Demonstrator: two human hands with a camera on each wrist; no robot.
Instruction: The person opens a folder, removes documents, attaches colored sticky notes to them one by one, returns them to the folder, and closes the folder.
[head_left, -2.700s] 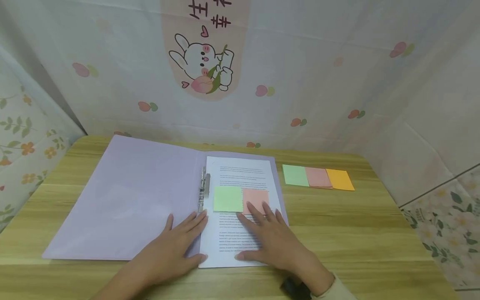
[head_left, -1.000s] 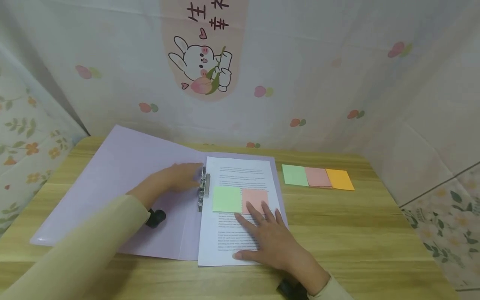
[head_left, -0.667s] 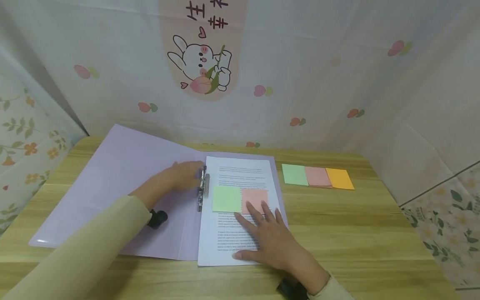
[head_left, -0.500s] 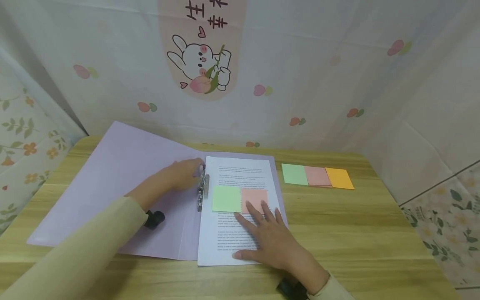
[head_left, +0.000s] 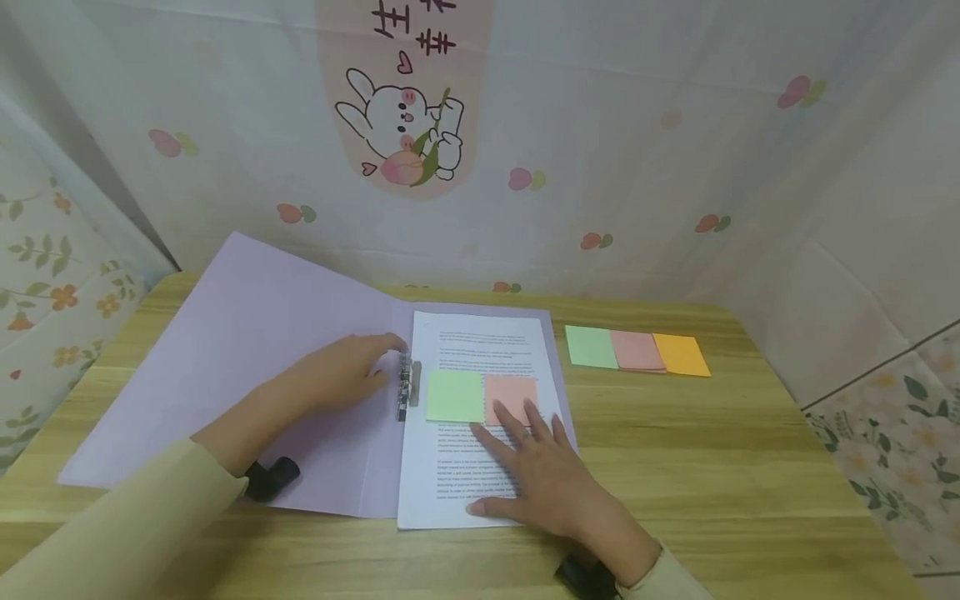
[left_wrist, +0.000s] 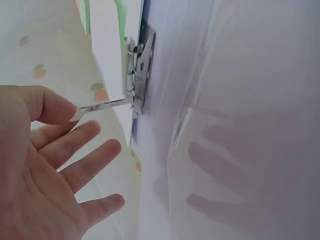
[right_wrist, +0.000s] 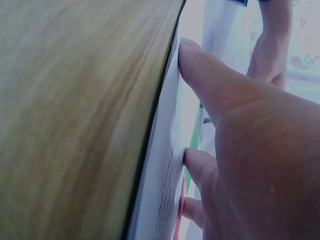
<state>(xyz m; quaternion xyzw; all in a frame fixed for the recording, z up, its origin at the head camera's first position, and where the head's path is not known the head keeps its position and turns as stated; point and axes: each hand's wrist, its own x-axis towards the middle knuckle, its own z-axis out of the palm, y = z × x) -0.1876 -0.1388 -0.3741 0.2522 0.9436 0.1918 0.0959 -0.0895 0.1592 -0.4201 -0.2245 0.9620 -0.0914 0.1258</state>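
A lilac folder (head_left: 247, 367) lies spread on the table, its left cover partly raised. Printed pages (head_left: 487, 342) are stacked on the right side, beside a metal binder clip (head_left: 404, 392) at the spine. With thumb and fingertip, my left hand (head_left: 341, 375) pinches the clip's thin metal lever (left_wrist: 107, 104), which sticks out from the clip in the left wrist view; the other fingers are spread. My right hand (head_left: 540, 475) rests on the pages with fingers apart. Its fingertips overlap a pink sticky note (head_left: 517, 390), next to a green sticky note (head_left: 454, 396).
To the right of the folder lie green (head_left: 591, 347), pink (head_left: 636, 350) and orange (head_left: 681, 354) sticky note pads in a row on the wooden table (head_left: 720, 467). A patterned curtain (head_left: 600, 150) hangs behind the table's far edge.
My left hand has gone from the page's lower left edge up to the clip, then drawn back slightly toward me. The left cover has tilted up. My right hand has stayed put.
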